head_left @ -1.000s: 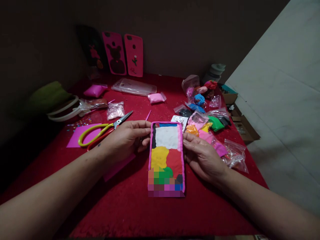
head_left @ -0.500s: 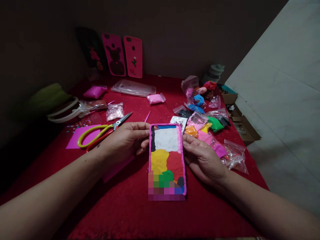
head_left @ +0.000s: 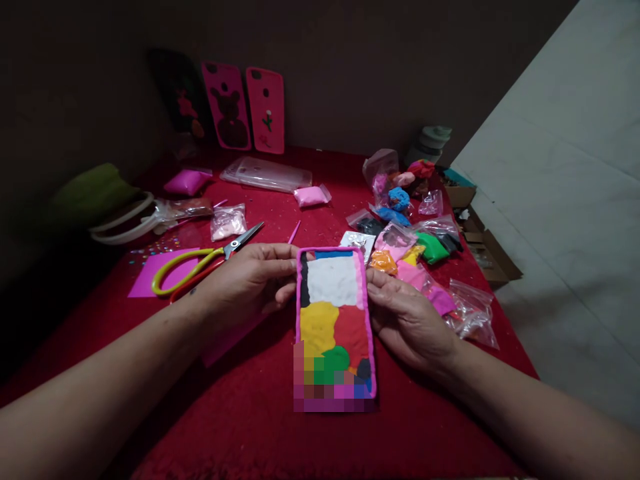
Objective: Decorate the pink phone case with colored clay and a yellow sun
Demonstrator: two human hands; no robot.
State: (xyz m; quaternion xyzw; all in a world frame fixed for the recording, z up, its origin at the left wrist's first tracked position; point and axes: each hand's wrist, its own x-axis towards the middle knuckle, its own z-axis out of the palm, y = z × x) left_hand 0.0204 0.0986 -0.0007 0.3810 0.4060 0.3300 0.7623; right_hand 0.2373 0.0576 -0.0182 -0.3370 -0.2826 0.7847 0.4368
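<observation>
Between my hands is a phone case (head_left: 334,280) covered in patches of white, yellow, red, green, black and blue clay, with a pink clay rim. Its lower part is blurred out by a mosaic. My left hand (head_left: 257,277) grips the upper left edge between thumb and fingers. On the other side, my right hand (head_left: 403,310) holds the right edge, its fingers partly hidden behind the case. Scissors (head_left: 215,257) with yellow and red handles lie beside my left wrist, partly over a pink sheet (head_left: 143,277).
Bags of coloured clay (head_left: 400,247) crowd the table's right side. Clear phone cases (head_left: 265,175) lie at the back, before decorated phone cases (head_left: 267,110) leaning on the wall. A pink clay packet (head_left: 313,195) is mid-table. Cardboard boxes (head_left: 487,250) stand past the right edge.
The clay-covered case has come slightly nearer and its lower end appears lower in view. Both hands keep their hold on its sides.
</observation>
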